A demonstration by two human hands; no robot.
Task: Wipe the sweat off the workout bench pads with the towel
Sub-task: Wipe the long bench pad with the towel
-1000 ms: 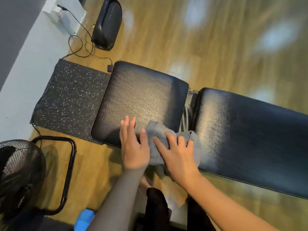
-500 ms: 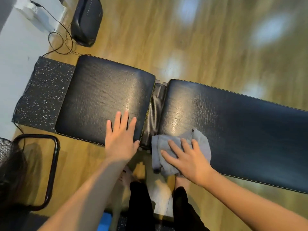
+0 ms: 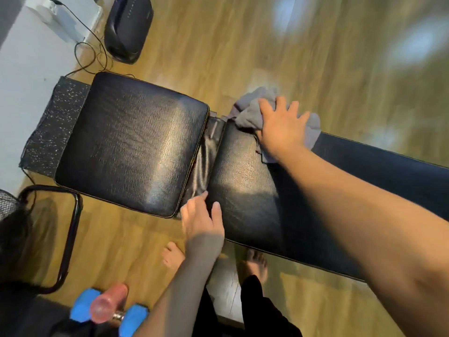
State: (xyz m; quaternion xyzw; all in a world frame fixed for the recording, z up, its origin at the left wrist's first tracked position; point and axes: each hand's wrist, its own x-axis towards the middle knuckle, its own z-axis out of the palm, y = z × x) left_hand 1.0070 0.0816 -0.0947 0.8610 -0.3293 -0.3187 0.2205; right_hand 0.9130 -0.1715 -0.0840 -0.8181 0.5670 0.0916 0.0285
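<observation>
On the long pad (image 3: 245, 190), right hand (image 3: 281, 132) presses, seemingly flat, the towel (image 3: 250, 113).

grey towel (image 3: 250, 113) lay bunched on far edge of long back pad (image 3: 245, 190), near its seat end. black glossy seat pad (image 3: 131, 144) sat just left, flat, narrow gap between pads, both creased and shiny.

A blue dumbbell (image 3: 132, 321) lies near a speckled mat (image 3: 52, 127).

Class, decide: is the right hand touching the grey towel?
Touching. The head view shows the right hand pressed flat on the grey towel.
</observation>
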